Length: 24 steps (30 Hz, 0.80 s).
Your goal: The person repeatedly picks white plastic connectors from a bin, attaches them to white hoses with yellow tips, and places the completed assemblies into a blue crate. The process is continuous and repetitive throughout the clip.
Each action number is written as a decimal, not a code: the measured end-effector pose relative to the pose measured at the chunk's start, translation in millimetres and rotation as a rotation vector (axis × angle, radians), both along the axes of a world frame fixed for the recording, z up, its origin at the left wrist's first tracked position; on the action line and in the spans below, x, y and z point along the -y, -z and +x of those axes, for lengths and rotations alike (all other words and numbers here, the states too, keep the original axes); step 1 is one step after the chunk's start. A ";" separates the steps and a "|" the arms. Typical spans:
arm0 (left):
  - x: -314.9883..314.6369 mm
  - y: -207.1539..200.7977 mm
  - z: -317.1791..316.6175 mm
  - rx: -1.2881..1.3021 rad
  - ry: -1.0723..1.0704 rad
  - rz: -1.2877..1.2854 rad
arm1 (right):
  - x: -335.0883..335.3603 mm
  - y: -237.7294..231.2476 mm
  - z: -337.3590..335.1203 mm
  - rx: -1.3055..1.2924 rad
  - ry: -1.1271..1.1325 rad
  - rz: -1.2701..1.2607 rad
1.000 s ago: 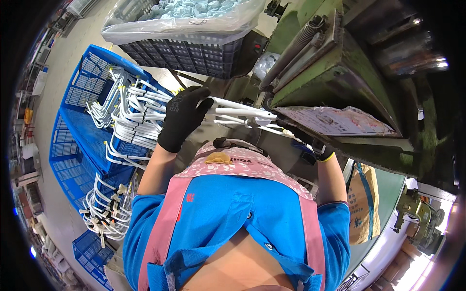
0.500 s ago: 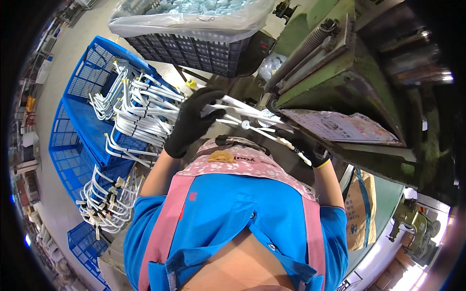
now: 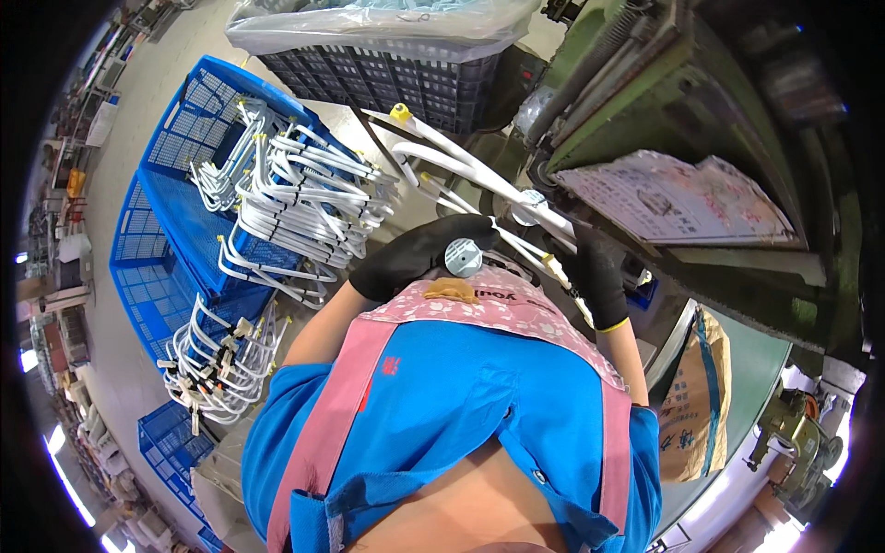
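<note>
Two white bent tubes [image 3: 461, 164], one with a yellow cap [image 3: 400, 112], slant from the upper left toward my right hand [image 3: 595, 276]. That hand, in a black glove, is closed round their lower right part. A pale round disc [image 3: 527, 207] sits at the middle of the tubes. My left hand [image 3: 415, 256], gloved in black too, is in front of the apron. Its fingers are closed at a light grey round disc [image 3: 464, 258] with a small dark centre. The fingertips lie close to the lower tube, and I cannot tell whether they touch it.
Blue crates [image 3: 147, 230] at left hold bundled white tubes [image 3: 295, 198]. A black crate [image 3: 387, 83], lined with clear plastic and filled with pale parts, stands ahead. A green machine [image 3: 682, 120] rises close on the right, above a brown sack [image 3: 698, 396].
My left hand has left the tubes' far end and come down nearer the apron, where a grey disc now shows at its fingers. The tubes' yellow-capped end has come free of the bundle.
</note>
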<state>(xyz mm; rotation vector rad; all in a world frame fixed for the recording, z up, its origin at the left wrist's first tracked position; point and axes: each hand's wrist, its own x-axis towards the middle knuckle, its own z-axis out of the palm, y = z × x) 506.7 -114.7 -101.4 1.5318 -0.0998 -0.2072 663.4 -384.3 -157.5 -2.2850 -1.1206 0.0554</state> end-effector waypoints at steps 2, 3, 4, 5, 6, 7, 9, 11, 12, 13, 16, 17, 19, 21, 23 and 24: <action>2.5 -8.4 -0.6 -0.057 0.105 -0.166 | -0.3 10.6 -0.7 0.206 0.046 -0.111; 3.7 -13.6 -2.1 -0.056 0.159 -0.140 | 1.3 14.4 -0.7 0.238 0.060 -0.131; 4.9 -19.0 -3.4 -0.049 0.209 -0.103 | 1.1 17.9 -1.1 0.271 0.077 -0.150; 7.5 -23.1 -1.3 -0.130 0.255 0.024 | 1.4 19.4 -0.8 0.313 0.096 -0.174; 9.2 -27.5 -0.3 -0.061 0.263 0.127 | -0.2 20.3 -1.4 0.286 0.088 -0.118; 10.9 -31.2 2.2 0.029 0.282 0.220 | -0.7 18.6 -1.7 0.338 0.091 -0.100; 5.5 -39.3 8.0 -0.011 0.400 0.430 | -5.5 12.6 -4.8 0.442 0.102 -0.068; 4.5 -43.5 14.5 0.025 0.377 0.432 | -9.3 3.2 -10.7 0.475 0.168 -0.062; 4.3 -44.5 17.7 0.020 0.381 0.483 | -8.8 -2.3 -15.0 0.470 0.194 -0.085; 4.4 -44.5 20.8 0.029 0.382 0.527 | -10.8 -6.4 -17.2 0.461 0.208 -0.098; 12.4 -36.4 34.4 0.138 0.154 0.465 | -16.3 -14.2 -23.8 0.422 0.245 -0.129; 15.8 -31.6 39.3 0.229 0.045 0.445 | -17.1 -15.6 -24.7 0.386 0.250 -0.144; 23.9 -18.8 56.3 0.519 -0.164 0.607 | -18.4 -16.4 -26.5 0.314 0.262 -0.176; 27.0 -6.3 73.3 0.610 -0.249 0.678 | -18.6 -16.4 -27.7 0.159 0.264 -0.152; 29.4 4.3 84.7 0.681 -0.245 0.699 | -18.5 -16.7 -29.4 0.333 0.268 -0.083; 30.6 8.5 88.6 0.715 -0.243 0.705 | -18.7 -17.0 -29.7 0.373 0.272 -0.055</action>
